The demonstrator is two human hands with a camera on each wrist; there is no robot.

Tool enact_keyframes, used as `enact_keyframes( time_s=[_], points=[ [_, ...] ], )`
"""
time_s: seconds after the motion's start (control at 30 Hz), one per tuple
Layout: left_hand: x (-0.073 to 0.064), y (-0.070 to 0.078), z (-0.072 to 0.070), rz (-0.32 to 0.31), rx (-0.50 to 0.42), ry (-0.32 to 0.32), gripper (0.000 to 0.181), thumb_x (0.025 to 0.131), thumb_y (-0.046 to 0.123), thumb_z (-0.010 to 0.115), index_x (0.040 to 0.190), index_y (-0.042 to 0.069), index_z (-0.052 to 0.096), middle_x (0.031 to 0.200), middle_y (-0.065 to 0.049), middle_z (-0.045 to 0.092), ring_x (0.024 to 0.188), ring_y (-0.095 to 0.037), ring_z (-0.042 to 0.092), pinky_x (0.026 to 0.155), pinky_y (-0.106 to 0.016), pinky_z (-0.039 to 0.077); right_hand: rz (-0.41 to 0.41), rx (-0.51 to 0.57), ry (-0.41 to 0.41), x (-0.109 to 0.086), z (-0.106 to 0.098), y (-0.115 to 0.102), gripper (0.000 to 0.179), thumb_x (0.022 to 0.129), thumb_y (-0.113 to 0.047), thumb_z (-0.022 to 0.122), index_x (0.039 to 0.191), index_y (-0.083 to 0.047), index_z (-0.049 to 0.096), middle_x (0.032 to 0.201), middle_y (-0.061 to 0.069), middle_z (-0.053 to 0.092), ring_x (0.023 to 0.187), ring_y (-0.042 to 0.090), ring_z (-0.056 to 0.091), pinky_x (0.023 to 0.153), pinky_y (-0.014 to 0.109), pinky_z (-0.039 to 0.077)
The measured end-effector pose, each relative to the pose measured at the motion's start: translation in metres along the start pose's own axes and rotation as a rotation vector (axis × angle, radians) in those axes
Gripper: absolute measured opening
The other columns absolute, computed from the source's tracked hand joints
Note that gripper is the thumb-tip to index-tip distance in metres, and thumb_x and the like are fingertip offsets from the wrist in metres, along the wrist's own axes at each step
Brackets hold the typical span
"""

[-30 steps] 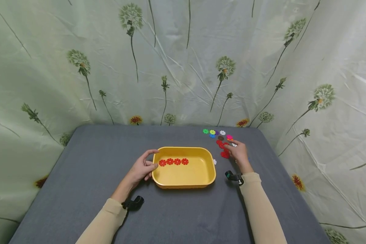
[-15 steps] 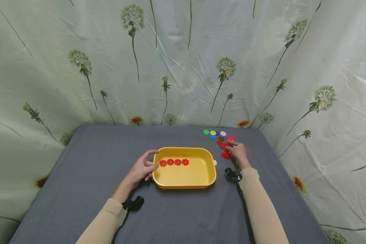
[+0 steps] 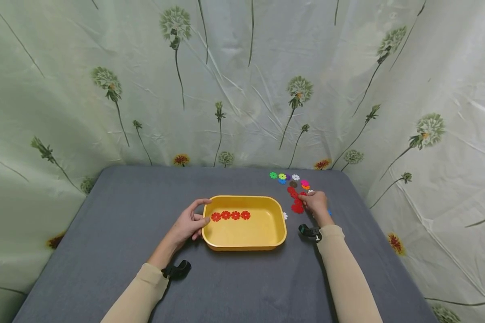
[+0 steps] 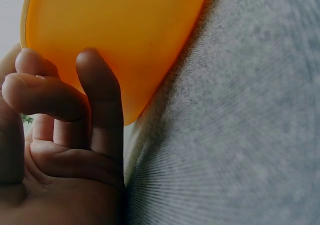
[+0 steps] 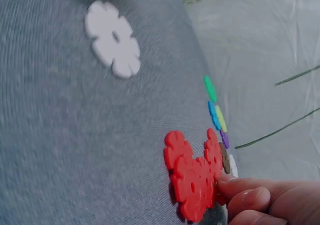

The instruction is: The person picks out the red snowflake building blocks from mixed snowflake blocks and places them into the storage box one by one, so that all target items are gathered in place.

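Note:
My left hand (image 3: 187, 222) holds a yellow plastic tub (image 3: 242, 246) by its left end, thumb over the rim and fingers along the outer wall. A short row of several red flower-shaped discs (image 3: 235, 215) lies inside the tub. To the tub's right, my right hand (image 3: 317, 204) pinches at the edge of a cluster of red flower-shaped discs (image 5: 192, 185) on the cloth. Its thumb and finger meet at the cluster's edge in the right wrist view, where the fingers partly hide the pinched disc.
Behind the red cluster lie loose discs: green (image 3: 273, 175), blue (image 3: 282, 181), brown (image 3: 293, 184), pink (image 3: 305, 183) and others. A white disc (image 5: 112, 40) sits close to the tub's right end. A floral curtain (image 3: 242, 89) hangs behind the grey-covered table (image 3: 234, 287).
My right hand has drawn slightly toward me at the red cluster, and the lower red discs have shifted a little. The left hand and tub have stayed in place.

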State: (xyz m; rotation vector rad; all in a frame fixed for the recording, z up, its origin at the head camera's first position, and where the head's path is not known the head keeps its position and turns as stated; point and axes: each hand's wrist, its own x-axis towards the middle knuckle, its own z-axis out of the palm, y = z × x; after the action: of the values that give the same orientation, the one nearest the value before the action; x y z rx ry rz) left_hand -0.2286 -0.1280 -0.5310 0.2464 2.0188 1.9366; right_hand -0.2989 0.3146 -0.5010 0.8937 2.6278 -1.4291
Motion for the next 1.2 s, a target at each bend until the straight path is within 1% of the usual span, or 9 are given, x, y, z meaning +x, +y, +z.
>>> enact_keyframes(
  time_s=[0.1,0.23,0.5,0.7,0.83,0.93,1.0,1.1,1.2],
  points=[
    [0.0,0.0,0.0,-0.004,-0.003,0.002,0.06,0.098,0.009,0.07,0.151,0.02,0.044,0.061,0.001,0.061,0.042,-0.012,0.049,0.043,-0.021,0.044,0.02,0.058,-0.028,-0.002,-0.002,0.002,0.03,0.097,-0.021,0.076,0.115,0.001,0.067,0.06,-0.007,0.056,0.049,0.004,0.051,0.048,0.021,0.041],
    [0.0,0.0,0.0,-0.009,0.001,0.002,0.061,0.098,0.009,0.07,0.152,0.02,0.043,0.062,0.001,0.061,0.042,-0.012,0.049,0.043,-0.021,0.045,0.008,0.133,-0.072,-0.007,-0.005,0.003,0.034,0.097,-0.021,0.074,0.121,0.004,0.067,0.059,-0.009,0.057,0.048,0.001,0.05,0.047,0.017,0.043],
    [0.0,0.001,0.0,-0.011,0.004,0.0,0.061,0.098,0.009,0.07,0.152,0.017,0.043,0.061,0.001,0.061,0.042,-0.011,0.049,0.043,-0.021,0.045,-0.015,0.234,-0.152,-0.027,-0.013,-0.007,0.034,0.101,-0.027,0.071,0.121,0.0,0.069,0.064,-0.008,0.059,0.052,0.003,0.051,0.052,0.015,0.044],
    [0.0,0.002,0.0,0.007,0.018,-0.012,0.063,0.099,0.008,0.07,0.155,0.013,0.04,0.062,0.002,0.062,0.042,-0.009,0.049,0.043,-0.021,0.045,-0.065,0.313,-0.227,-0.049,-0.017,-0.021,0.042,0.102,-0.027,0.071,0.126,0.007,0.066,0.062,-0.009,0.051,0.05,0.004,0.042,0.05,0.017,0.036],
    [0.0,0.0,0.0,0.014,0.013,-0.015,0.063,0.099,0.008,0.069,0.155,0.012,0.04,0.062,0.003,0.061,0.042,-0.009,0.049,0.043,-0.021,0.044,-0.088,0.39,-0.29,-0.063,-0.013,-0.03,0.042,0.103,-0.025,0.069,0.129,0.008,0.062,0.061,-0.008,0.046,0.047,0.004,0.036,0.047,0.016,0.032],
    [0.0,0.0,0.0,0.009,0.008,-0.013,0.063,0.099,0.008,0.069,0.155,0.012,0.04,0.061,0.003,0.061,0.042,-0.01,0.049,0.043,-0.021,0.044,-0.097,0.424,-0.327,-0.072,-0.007,-0.035,0.04,0.104,-0.025,0.069,0.128,0.006,0.062,0.06,-0.008,0.044,0.044,0.004,0.034,0.046,0.016,0.03],
    [-0.001,0.001,0.001,0.006,0.01,-0.012,0.063,0.099,0.008,0.069,0.155,0.012,0.039,0.061,0.003,0.061,0.042,-0.01,0.049,0.043,-0.021,0.044,-0.106,0.44,-0.341,-0.079,-0.003,-0.038,0.038,0.103,-0.026,0.07,0.125,0.004,0.064,0.059,-0.008,0.042,0.043,0.005,0.032,0.046,0.017,0.029],
    [-0.001,0.002,0.001,0.004,0.01,-0.013,0.063,0.099,0.008,0.069,0.154,0.011,0.039,0.061,0.003,0.06,0.042,-0.01,0.048,0.043,-0.021,0.044,-0.123,0.432,-0.356,-0.09,0.001,-0.043,0.039,0.103,-0.028,0.071,0.127,0.002,0.065,0.059,-0.009,0.042,0.044,0.006,0.034,0.047,0.018,0.029],
    [-0.001,0.004,0.001,0.004,0.007,-0.016,0.063,0.099,0.008,0.069,0.154,0.011,0.039,0.061,0.003,0.06,0.042,-0.01,0.048,0.044,-0.021,0.044,-0.137,0.452,-0.365,-0.099,0.008,-0.047,0.035,0.103,-0.027,0.071,0.124,0.001,0.067,0.059,-0.008,0.043,0.044,0.005,0.034,0.046,0.017,0.028]
  ],
)
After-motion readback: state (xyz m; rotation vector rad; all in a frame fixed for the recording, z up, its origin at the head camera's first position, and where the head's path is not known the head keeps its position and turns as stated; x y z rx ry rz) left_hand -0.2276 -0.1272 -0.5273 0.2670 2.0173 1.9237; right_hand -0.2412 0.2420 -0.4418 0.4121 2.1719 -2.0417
